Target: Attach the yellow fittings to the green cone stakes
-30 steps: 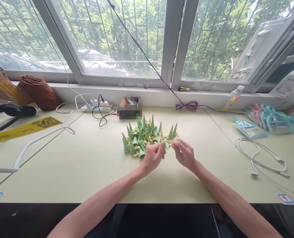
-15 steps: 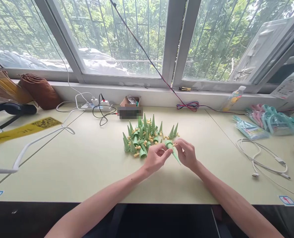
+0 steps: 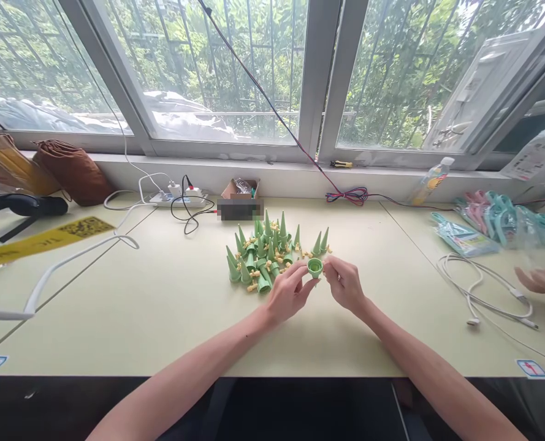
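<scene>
Green cone [image 3: 315,267], open end now toward the camera, in left hand [image 3: 290,294], right hand [image 3: 344,282] narrow at its rim

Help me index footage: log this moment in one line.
left hand: holds green spike | right hand: at its rim | table: spike cluster

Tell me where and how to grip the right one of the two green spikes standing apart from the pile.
I'd pinch the right spike low on its cone, above the yellow piece, coming from the right: it stands point up, widening downward, and the left spike crowds its other side.
</scene>
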`<state>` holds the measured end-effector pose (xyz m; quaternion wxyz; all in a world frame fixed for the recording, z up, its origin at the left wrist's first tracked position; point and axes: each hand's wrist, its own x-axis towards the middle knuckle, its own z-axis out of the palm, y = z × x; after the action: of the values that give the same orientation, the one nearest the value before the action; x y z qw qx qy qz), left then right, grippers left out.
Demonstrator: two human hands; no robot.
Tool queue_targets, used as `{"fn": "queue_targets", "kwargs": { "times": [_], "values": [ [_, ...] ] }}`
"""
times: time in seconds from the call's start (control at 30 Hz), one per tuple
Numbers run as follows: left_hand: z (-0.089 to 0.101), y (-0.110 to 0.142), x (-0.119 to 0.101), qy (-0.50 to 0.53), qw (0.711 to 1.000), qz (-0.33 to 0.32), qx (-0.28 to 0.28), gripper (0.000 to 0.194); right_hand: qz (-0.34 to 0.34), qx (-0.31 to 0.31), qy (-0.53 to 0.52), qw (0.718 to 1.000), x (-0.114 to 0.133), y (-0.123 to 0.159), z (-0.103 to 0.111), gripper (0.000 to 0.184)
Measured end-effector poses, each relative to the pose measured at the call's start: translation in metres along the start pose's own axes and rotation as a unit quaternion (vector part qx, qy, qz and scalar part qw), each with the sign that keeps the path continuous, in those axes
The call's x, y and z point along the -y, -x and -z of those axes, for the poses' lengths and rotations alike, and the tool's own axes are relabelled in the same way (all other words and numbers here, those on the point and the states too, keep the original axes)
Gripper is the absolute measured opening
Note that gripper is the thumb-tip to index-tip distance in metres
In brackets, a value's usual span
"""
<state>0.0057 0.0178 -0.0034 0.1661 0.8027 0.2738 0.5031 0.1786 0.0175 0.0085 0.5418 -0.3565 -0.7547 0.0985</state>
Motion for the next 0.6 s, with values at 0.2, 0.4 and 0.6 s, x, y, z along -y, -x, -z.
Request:
{"fn": "queue_targets", "kwargs": {
  "times": [0.2, 0.4, 0.6],
  "values": [
    [0.003, -0.002, 0.005, -0.017, 0.998, -0.05, -0.016, 0.024, -0.005, -0.008, -0.001, 1.0, 0.001, 0.002, -0.003, 0.039],
    [-0.002, -0.003, -0.002, 0.014, 0.998, 0.018, -0.059, 0.017, 0.008, -0.064, 0.013, 0.998, -0.002, 0.004, -0.006, 0.037],
    [0.0, -0.005, -0.009, 0.177, 0.966, 0.187, -0.012, 0.045, 0.012, -0.076, 0.029, 0.997, -0.007, 0.003, -0.002, 0.035]
  ]
}}
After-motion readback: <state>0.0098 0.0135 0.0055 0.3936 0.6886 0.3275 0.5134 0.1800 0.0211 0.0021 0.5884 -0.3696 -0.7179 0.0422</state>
